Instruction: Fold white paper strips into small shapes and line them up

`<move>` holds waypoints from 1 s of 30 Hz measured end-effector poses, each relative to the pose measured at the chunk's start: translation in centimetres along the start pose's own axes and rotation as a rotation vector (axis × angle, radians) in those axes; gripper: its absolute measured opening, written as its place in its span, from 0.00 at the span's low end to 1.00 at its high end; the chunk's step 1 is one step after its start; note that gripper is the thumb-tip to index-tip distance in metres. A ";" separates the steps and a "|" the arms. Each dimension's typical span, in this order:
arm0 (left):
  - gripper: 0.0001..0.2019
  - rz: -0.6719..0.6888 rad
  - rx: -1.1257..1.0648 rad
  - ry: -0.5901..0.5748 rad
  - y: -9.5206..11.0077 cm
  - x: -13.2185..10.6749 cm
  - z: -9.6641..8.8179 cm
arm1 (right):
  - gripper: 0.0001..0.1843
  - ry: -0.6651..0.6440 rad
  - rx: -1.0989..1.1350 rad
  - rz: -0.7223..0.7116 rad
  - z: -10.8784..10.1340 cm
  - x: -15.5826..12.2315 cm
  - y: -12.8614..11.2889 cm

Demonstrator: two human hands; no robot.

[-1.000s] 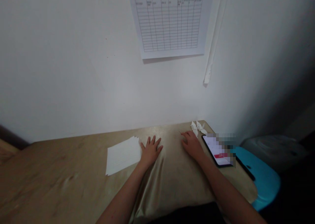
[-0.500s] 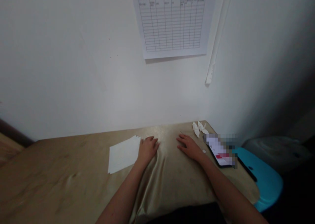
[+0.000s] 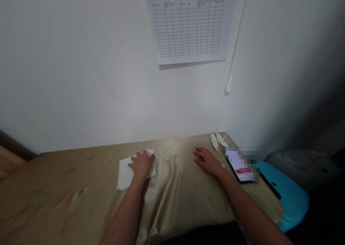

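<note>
My left hand (image 3: 142, 163) lies over the right part of a stack of white paper sheets (image 3: 124, 175), its fingers spread across the top sheet. The stack's corners fan out slightly at the upper right and lower left. On the gold satin tablecloth (image 3: 185, 198) rests my right hand (image 3: 206, 160), fingers apart and pointing left, holding nothing. Near it, at the back right corner, sit a few small folded white paper pieces (image 3: 218, 141). A phone (image 3: 239, 169) with a lit, partly blurred screen lies to the right of my right hand.
A white wall (image 3: 107, 76) rises directly behind the table, with a printed table sheet (image 3: 191, 29) taped on it. Beyond the table's right edge stands a bright blue stool or chair (image 3: 293, 194). A brown wooden edge (image 3: 10, 162) shows at far left.
My left hand has moved left from the paper stack's right edge onto the sheets, its fingers now spread over them. The right hand has stayed in place.
</note>
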State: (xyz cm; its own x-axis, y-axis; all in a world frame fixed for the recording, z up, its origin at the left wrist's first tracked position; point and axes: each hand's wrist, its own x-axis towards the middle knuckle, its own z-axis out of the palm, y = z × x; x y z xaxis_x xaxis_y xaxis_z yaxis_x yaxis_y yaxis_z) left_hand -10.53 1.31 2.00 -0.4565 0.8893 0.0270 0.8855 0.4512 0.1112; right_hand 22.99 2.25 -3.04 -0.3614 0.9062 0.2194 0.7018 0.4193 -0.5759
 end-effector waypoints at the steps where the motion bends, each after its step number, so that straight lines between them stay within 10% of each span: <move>1: 0.28 0.012 0.000 0.000 -0.1 0.0 -0.1 | 0.26 0.001 0.002 0.001 0.0 0.0 0.0; 30: 0.28 0.157 -0.044 0.075 1.8 -0.8 -0.1 | 0.24 0.027 0.008 -0.013 0.1 0.1 0.3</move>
State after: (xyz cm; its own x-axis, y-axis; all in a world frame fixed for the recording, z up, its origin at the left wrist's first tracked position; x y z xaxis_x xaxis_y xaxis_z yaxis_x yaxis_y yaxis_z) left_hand -8.62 1.36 2.28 -0.3200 0.9396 0.1217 0.9423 0.3024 0.1435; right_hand 23.10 2.50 -3.25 -0.3535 0.9018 0.2484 0.6919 0.4308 -0.5794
